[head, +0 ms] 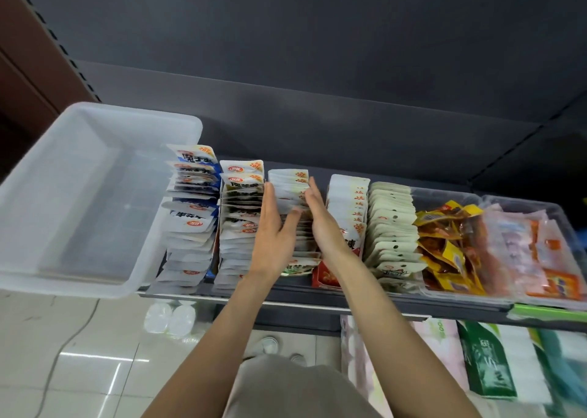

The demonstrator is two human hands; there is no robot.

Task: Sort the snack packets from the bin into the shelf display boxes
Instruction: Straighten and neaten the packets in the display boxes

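A row of white snack packets [293, 195] is standing on edge in the middle of a dark shelf [317, 303], and 2 bare hands are flanking it. The left hand [273, 236] is lying flat against the row's left side, fingers straight and pressed together, thumb angling across the packet tops. The right hand [324, 223] is standing on edge against the row's right side, fingers straight and close together. Neither hand is curling around a packet.

To the left, 2 more rows of white packets with red and blue print [193, 208] are filling the shelf, and a clear plastic bin [47, 227] is sitting at the shelf's left end, overhanging the front edge. To the right, a white row with red print [347, 208] and a cream-coloured row [392, 223] are crowding in just beside the right hand. Further right, yellow and red packets [448, 246] and pink and orange packets [536, 252] are lying loose in clear display boxes [444, 195]. Below the shelf, green and white packages [489, 363] are standing over a tiled floor [63, 354].
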